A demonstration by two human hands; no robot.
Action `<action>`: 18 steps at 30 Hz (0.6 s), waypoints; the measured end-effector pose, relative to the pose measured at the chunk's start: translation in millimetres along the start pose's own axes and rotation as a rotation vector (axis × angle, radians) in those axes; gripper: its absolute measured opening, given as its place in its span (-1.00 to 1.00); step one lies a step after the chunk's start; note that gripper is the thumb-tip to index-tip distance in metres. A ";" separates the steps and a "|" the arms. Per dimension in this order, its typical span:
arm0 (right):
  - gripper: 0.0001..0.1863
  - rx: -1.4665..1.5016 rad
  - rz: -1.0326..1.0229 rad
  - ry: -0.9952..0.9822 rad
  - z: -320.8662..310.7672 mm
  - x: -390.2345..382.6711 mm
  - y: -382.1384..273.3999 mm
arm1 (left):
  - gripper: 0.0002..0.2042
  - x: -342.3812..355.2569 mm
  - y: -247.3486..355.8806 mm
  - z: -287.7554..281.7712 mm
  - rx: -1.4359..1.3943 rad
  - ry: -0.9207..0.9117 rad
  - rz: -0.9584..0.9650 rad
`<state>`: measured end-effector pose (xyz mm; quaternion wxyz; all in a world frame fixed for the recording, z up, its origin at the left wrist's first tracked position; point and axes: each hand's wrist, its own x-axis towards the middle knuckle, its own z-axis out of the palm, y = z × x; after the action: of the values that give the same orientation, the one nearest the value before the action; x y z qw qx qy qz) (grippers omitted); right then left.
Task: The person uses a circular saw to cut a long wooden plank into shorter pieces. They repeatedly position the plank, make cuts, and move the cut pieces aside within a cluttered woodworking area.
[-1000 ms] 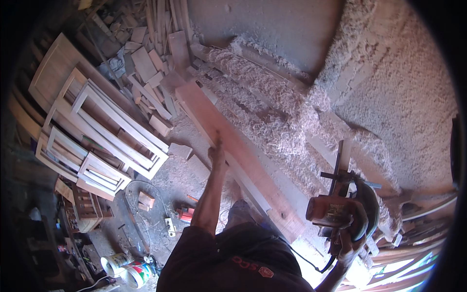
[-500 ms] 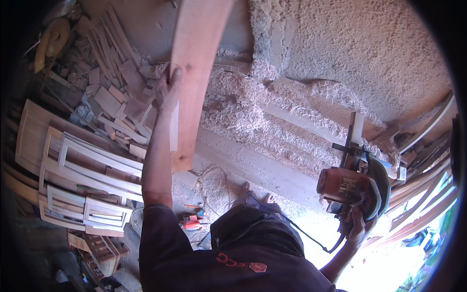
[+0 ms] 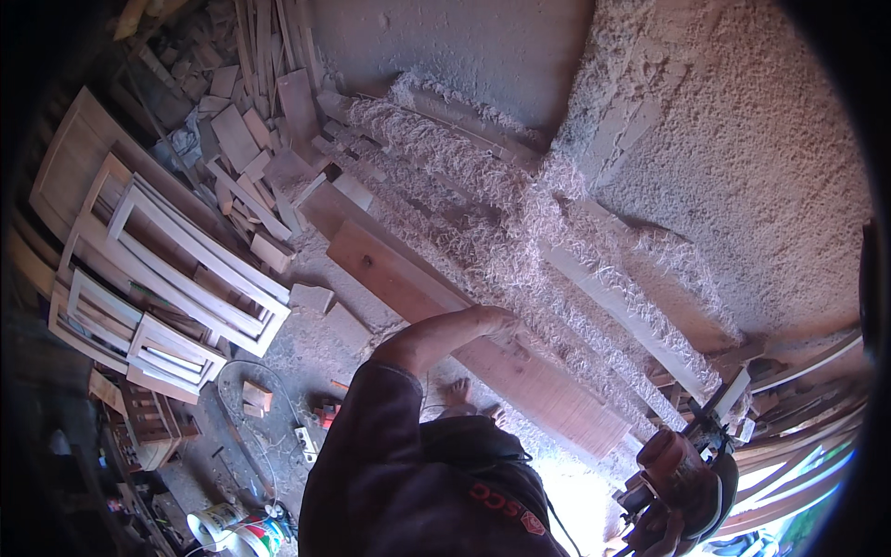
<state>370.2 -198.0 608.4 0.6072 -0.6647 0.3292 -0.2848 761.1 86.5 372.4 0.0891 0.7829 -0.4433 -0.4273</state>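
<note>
A long reddish wooden board with a knot near its far-left end lies slanting across a pale beam. My left hand is on the middle of this board by its far edge, fingers bent over it and partly hidden. At the lower right, my right hand grips the handle of a circular saw with a reddish motor housing. The saw is in the air just past the board's right end. Its blade cannot be made out clearly.
Pale frames and curved panels lean at the left, with scrap wood piled behind them. Curly shavings cover several beams along the rough wall. White buckets stand at the lower left. Boards are stacked at the right.
The board has gone from pointing upward in my left hand to lying slanted across the beam. My left hand now sits farther along it. The saw is lower in view, and my view has turned.
</note>
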 end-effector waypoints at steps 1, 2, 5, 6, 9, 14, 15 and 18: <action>-0.86 0.003 0.007 -0.023 3.8 3.9 2.6 | -0.23 1.7 -8.2 0.1 0.050 0.060 0.003; -0.86 0.006 0.016 -0.047 7.3 8.9 5.7 | -0.27 0.5 -16.5 2.0 0.096 0.110 0.002; -0.86 0.025 0.037 -0.105 9.5 22.2 10.9 | -0.37 -17.4 -38.4 14.6 0.247 0.233 -0.010; -0.86 0.024 0.045 -0.126 7.9 28.5 12.6 | -0.40 -25.5 -40.7 25.7 0.303 0.267 -0.015; -0.86 0.050 0.050 -0.200 -1.7 49.9 20.9 | -0.37 -46.6 -36.6 68.8 0.163 0.529 -0.188; -0.87 0.151 0.057 -0.392 -24.7 89.9 28.6 | -0.02 -20.3 53.8 180.3 -0.635 1.693 -1.027; -0.89 0.100 0.028 -0.390 -27.8 98.8 27.1 | 0.01 -3.2 78.0 195.0 -1.000 1.692 -1.215; -0.93 0.067 -0.044 -0.468 -31.2 121.0 21.6 | -0.33 41.3 144.4 228.7 -1.787 1.447 -0.860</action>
<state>419.0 -313.2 587.5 0.6822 -0.6992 0.1554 -0.1470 510.8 24.0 281.3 0.6716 0.5859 0.4514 -0.0425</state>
